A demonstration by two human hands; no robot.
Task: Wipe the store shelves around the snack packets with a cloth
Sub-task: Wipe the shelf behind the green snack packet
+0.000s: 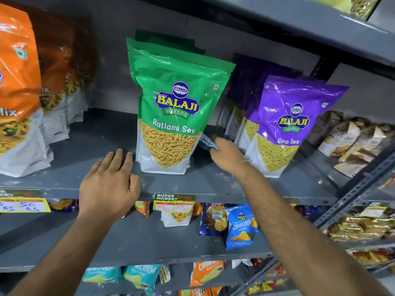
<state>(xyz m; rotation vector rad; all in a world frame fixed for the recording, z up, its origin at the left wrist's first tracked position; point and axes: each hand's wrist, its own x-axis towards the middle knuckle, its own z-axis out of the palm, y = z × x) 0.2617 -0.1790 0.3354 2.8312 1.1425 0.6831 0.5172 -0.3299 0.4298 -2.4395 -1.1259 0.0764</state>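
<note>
A grey metal shelf (85, 150) holds upright snack packets. My right hand (226, 154) reaches into the gap between the green Ratlami Sev packet (173, 107) and the purple Aloo Sev packet (286, 124). It grips a blue checked cloth (206, 143) pressed against the shelf beside the green packet's right edge. My left hand (111, 184) rests flat on the shelf's front edge, just left of the green packet, fingers spread and holding nothing. Most of the cloth is hidden by my fingers and the packet.
Orange mix packets (19, 92) stand at the far left. Brown packets (352, 142) lie at the right by a slotted metal upright (354, 189). Price tags (174, 202) hang on the shelf edge. Lower shelves hold blue chip packets (239, 227). Another shelf (299, 24) runs overhead.
</note>
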